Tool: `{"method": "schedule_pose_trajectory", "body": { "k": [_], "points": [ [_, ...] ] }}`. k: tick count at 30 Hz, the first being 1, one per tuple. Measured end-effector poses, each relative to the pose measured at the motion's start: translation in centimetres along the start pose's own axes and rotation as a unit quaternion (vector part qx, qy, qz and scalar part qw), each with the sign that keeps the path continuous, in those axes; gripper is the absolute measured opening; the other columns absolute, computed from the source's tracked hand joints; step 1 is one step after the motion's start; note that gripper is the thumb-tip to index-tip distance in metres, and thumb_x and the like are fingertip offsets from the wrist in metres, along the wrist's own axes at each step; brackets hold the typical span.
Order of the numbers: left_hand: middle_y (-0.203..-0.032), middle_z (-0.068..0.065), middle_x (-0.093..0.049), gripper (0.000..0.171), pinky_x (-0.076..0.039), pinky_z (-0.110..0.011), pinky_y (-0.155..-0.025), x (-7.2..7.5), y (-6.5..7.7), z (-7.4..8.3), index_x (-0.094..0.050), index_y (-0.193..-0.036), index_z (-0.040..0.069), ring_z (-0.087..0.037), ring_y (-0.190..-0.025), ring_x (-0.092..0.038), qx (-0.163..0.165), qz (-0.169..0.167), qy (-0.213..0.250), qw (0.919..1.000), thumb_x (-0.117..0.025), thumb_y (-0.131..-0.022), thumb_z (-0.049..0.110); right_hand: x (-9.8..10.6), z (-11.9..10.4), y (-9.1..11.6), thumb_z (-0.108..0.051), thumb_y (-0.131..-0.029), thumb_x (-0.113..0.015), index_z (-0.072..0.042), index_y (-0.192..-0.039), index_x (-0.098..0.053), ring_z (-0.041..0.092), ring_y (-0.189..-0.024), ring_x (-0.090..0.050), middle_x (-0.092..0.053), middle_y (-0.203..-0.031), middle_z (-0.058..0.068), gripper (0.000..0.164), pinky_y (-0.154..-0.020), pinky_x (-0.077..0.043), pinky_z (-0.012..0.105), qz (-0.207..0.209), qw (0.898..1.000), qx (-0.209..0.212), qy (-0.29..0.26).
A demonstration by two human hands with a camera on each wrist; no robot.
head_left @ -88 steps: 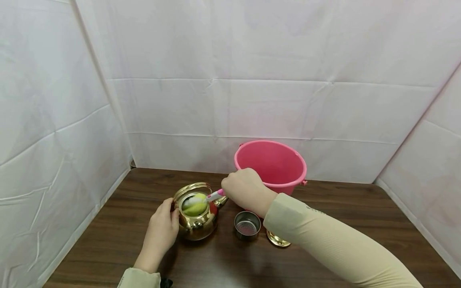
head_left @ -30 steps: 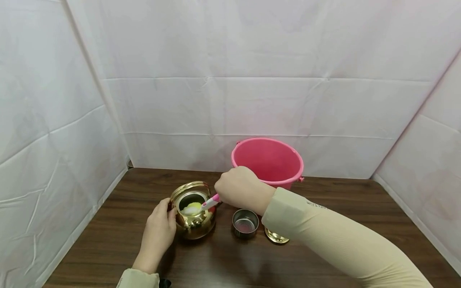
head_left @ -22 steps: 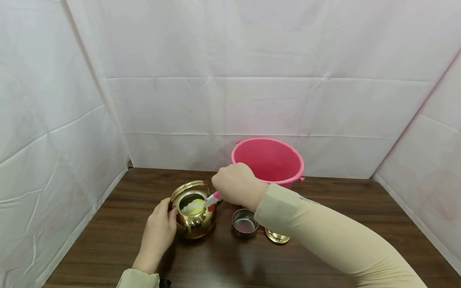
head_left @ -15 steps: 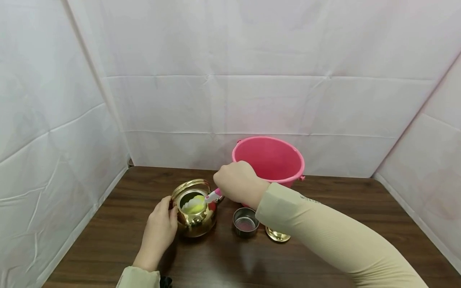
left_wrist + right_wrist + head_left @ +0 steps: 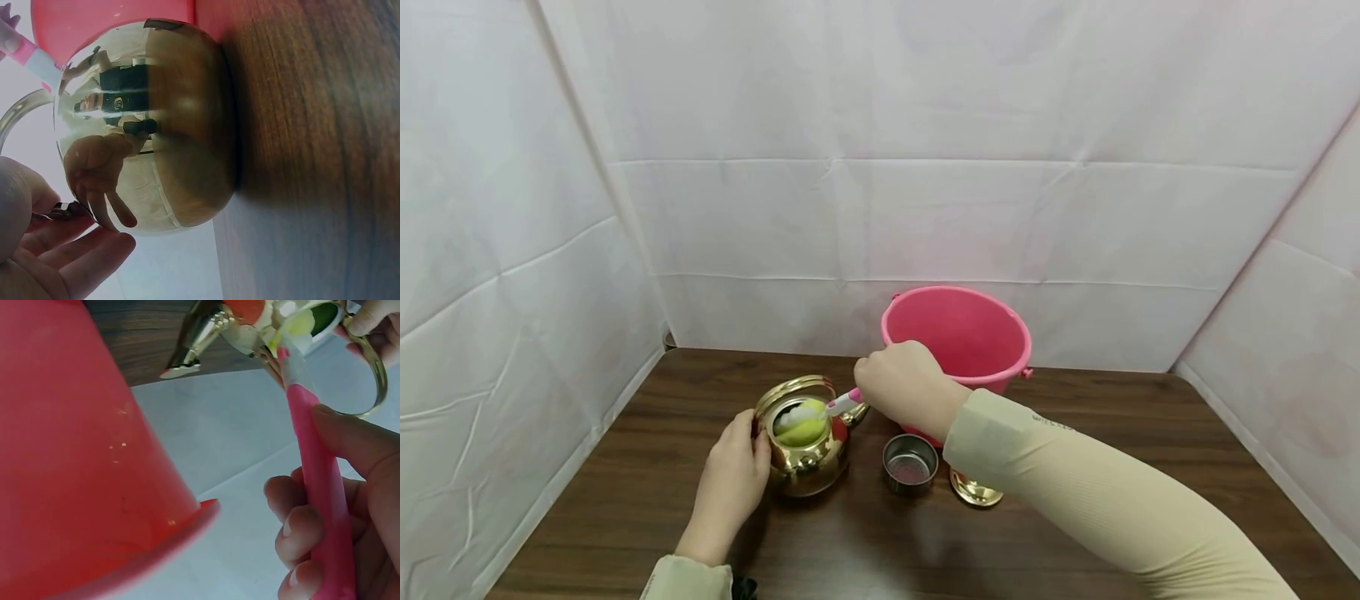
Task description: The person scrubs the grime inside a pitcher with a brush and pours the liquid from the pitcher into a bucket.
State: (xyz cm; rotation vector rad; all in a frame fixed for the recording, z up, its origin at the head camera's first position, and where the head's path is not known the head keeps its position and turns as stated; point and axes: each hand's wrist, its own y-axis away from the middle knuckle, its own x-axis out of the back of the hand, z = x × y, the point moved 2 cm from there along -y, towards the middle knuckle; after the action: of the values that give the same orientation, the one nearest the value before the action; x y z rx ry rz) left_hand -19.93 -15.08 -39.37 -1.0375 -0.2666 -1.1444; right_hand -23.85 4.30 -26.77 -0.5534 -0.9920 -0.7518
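Far left: white cloth [image 5: 460, 208], hanging in folds like a wall and running on behind the table. Below it: brown wooden table [image 5: 610, 500], with dark lines in the grain.

Left hand [image 5: 730, 479]: reaches up from a cream sleeve [image 5: 688, 580]. Pinches the foot of the kettle's handle between thumb and fingers, right by the rim. Beside the sleeve: a bit of something black [image 5: 745, 588], too cut off to name.

Gold kettle [image 5: 805, 477]: stands upright on the table, left of the middle. Shines like a mirror, showing a hand in its round side. Points its spout [image 5: 856, 414] to the right, toward the bucket.

Sponge brush [image 5: 845, 403]: leans at a slant, with its soft yellow-green and white head down in the kettle's mouth and its pink and white stick up to the right.

Right hand [image 5: 906, 383]: grips the pink stick, with fingers curled round it and thumb pressed on it. Hangs above the table, hiding part of the bucket.

Metal strainer cup [image 5: 910, 487]: sits on the table, near the kettle but not touching.

Pink bucket [image 5: 958, 329]: stands upright at the back, close to the cloth.

Gold lid [image 5: 975, 494]: lies flat, just right of the cup, partly hidden by the right sleeve [image 5: 1097, 492].
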Motion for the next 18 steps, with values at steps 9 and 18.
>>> {"method": "schedule_pose_trajectory", "body": {
  "k": [9, 18],
  "points": [
    [-0.099, -0.026, -0.062, 0.024, -0.054, -0.048, -0.068, -0.1, 0.2, -0.1, -0.054, -0.112, -0.01, -0.04, -0.086, -0.065, 0.012, -0.002, -0.001, 0.9999, -0.055, -0.091, 0.002, -1.1, -0.3, 0.1, -0.024, -0.088, -0.067, -0.015, -0.079, -0.061, 0.014, -0.056, -0.06, -0.062, -0.066, -0.002, 0.014, -0.046, -0.05, 0.033, 0.032, 0.999, 0.021, 0.031],
    [-0.098, -0.025, -0.062, 0.024, -0.054, -0.046, -0.066, 0.0, 0.3, -0.2, -0.054, -0.112, -0.01, -0.036, -0.084, -0.065, 0.012, -0.008, 0.0, 0.9999, -0.055, -0.092, 0.003, -1.6, -0.6, 0.1, -0.026, -0.089, -0.065, -0.016, -0.077, -0.061, 0.015, -0.053, -0.057, -0.06, -0.062, -0.002, 0.016, -0.044, -0.048, 0.031, 0.089, 0.993, 0.058, 0.055]
  ]
}}
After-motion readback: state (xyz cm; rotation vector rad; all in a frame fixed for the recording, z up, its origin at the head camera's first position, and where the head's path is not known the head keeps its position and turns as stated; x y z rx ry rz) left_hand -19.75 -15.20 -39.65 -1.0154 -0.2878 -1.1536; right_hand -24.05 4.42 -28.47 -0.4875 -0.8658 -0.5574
